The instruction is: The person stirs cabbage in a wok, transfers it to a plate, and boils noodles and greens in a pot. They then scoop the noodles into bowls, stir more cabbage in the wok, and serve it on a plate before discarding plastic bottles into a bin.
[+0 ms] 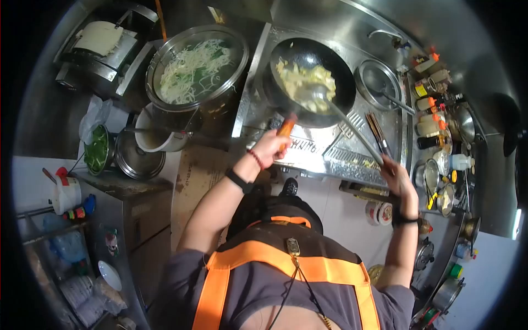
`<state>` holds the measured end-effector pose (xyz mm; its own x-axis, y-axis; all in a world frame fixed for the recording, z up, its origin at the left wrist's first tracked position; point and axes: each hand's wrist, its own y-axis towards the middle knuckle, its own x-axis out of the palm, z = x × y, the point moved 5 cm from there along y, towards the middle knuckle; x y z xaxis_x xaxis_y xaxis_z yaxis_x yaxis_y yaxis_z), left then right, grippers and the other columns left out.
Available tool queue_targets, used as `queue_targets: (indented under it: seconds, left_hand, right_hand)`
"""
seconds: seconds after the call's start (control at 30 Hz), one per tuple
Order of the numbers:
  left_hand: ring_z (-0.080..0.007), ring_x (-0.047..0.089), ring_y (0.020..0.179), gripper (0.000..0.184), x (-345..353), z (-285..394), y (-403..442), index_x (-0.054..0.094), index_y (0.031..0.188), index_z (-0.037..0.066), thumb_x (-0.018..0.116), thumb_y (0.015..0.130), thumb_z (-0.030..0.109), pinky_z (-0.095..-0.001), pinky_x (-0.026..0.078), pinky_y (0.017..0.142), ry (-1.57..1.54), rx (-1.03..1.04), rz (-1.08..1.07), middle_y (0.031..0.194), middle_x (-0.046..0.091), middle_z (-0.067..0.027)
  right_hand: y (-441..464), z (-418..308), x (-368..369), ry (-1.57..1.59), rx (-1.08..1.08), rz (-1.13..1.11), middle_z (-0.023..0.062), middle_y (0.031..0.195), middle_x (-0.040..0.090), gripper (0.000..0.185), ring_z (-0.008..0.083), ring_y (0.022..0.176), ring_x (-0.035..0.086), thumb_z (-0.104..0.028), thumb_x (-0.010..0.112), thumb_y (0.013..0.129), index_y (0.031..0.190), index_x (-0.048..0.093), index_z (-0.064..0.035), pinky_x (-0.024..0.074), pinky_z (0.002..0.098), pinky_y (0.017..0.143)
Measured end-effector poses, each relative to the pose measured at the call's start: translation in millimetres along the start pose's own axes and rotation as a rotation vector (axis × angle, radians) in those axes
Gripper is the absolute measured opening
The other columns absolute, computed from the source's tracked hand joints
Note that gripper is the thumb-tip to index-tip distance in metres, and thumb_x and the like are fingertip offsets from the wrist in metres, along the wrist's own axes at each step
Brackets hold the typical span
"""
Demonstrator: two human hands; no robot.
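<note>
A dark wok [342,71] rests on the stove, tilted slightly, with pale yellow-green chopped food [294,77] in it. My left hand [269,149] is closed around the wok's orange-brown wooden handle [286,131]. In my right hand [395,171] is the long metal handle of a ladle [352,127]. The ladle's bowl lies among the food inside the wok, partly covered by it. My fingers wrap both handles.
Left of the wok stands a large pot [242,55] of pale noodles in liquid. A metal basin [378,77] with a utensil is at the right. Several sauce bottles [432,127] line the right shelf. A white bucket [144,124] and a bowl of green leaves [98,148] stand at left.
</note>
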<state>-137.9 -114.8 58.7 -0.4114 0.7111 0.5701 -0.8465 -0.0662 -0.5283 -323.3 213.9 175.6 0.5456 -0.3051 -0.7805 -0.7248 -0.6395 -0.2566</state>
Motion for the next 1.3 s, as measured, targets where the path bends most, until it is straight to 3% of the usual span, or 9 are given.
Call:
queue_targets:
  seconds: [0.1,0.13,0.23,0.3,0.37,0.53,0.67,1.1,1.3]
  left_hand:
    - [-0.0087,0.045,0.048,0.010,4,-13,-8,0.051,0.095,0.008,0.058,0.087,0.010,-0.0215,0.033,0.042,-0.023,-0.007,-0.060,0.067,0.050,-0.0012]
    - [-0.0091,0.045,0.047,0.012,2,-19,-24,0.051,0.098,0.008,0.057,0.088,0.009,-0.0217,0.033,0.042,-0.056,-0.021,-0.107,0.067,0.048,-0.0010]
    - [-0.0103,0.045,0.047,0.019,-1,-36,-49,0.048,0.106,0.008,0.055,0.088,0.007,-0.0225,0.033,0.041,-0.120,-0.146,-0.119,0.065,0.045,-0.0013]
    - [-0.0105,0.047,0.048,0.008,29,3,-23,0.051,0.091,0.005,0.058,0.087,0.008,-0.0245,0.036,0.041,-0.135,-0.014,-0.090,0.067,0.051,-0.0030]
    - [-0.0101,0.049,0.050,0.011,30,9,13,0.051,0.084,0.005,0.059,0.087,0.010,-0.0243,0.038,0.042,-0.064,-0.024,0.002,0.068,0.053,-0.0035]
    - [-0.0124,0.057,0.059,0.022,10,-10,28,0.052,0.098,0.008,0.058,0.092,0.028,-0.0249,0.047,0.052,0.265,0.037,0.114,0.074,0.055,-0.0039]
    - [-0.0156,0.064,0.072,0.030,-20,-16,-4,0.053,0.107,0.008,0.055,0.094,0.034,-0.0265,0.052,0.063,0.038,0.131,0.176,0.083,0.061,-0.0074]
    - [-0.0146,0.060,0.067,0.027,-201,-104,-122,0.054,0.104,0.007,0.059,0.092,0.030,-0.0265,0.051,0.061,-0.098,0.094,0.792,0.081,0.060,-0.0063]
    - [-0.0147,0.059,0.068,0.028,-196,-115,-126,0.053,0.104,0.007,0.057,0.093,0.033,-0.0263,0.050,0.061,-0.114,0.099,0.764,0.083,0.059,-0.0060]
  right_hand:
    - [33,-18,1,-0.056,-0.133,0.131,0.0130,0.098,0.069,0.041,0.0171,0.087,0.064,-0.002,0.061,0.085,0.125,0.052,0.0033,0.0493,0.0297,0.082]
    - [29,-30,-7,-0.084,-0.144,0.173,0.0117,0.089,0.068,0.037,0.0201,0.075,0.066,-0.005,0.058,0.089,0.124,0.052,0.0041,0.0518,0.0294,0.071]
    - [-11,-26,-26,0.420,0.135,0.079,0.0084,0.078,0.065,0.036,0.0174,0.061,0.062,-0.008,0.055,0.091,0.126,0.052,0.0020,0.0484,0.0257,0.054]
    - [-35,5,-1,0.990,0.185,0.084,0.0045,0.071,0.059,0.037,0.0107,0.052,0.055,-0.012,0.054,0.093,0.129,0.050,-0.0003,0.0406,0.0211,0.044]
    - [-26,4,27,1.044,0.276,0.138,0.0026,0.069,0.056,0.035,0.0100,0.046,0.049,-0.019,0.054,0.094,0.124,0.052,-0.0013,0.0376,0.0215,0.040]
    - [16,-28,93,0.656,0.349,0.069,0.0017,0.062,0.052,0.032,0.0093,0.044,0.049,-0.018,0.053,0.094,0.118,0.054,0.0032,0.0361,0.0230,0.038]
    - [-3,-37,55,0.522,0.253,0.091,0.0019,0.060,0.050,0.039,0.0083,0.043,0.048,-0.014,0.052,0.094,0.127,0.048,0.0062,0.0376,0.0240,0.038]
    - [-9,-34,65,0.294,0.258,-0.020,0.0036,0.064,0.053,0.042,0.0083,0.045,0.047,-0.015,0.055,0.095,0.130,0.046,0.0057,0.0397,0.0261,0.041]
    - [29,-15,46,0.102,-0.052,0.297,0.0139,0.079,0.066,0.038,0.0190,0.066,0.064,-0.012,0.058,0.092,0.124,0.050,0.0057,0.0493,0.0312,0.058]
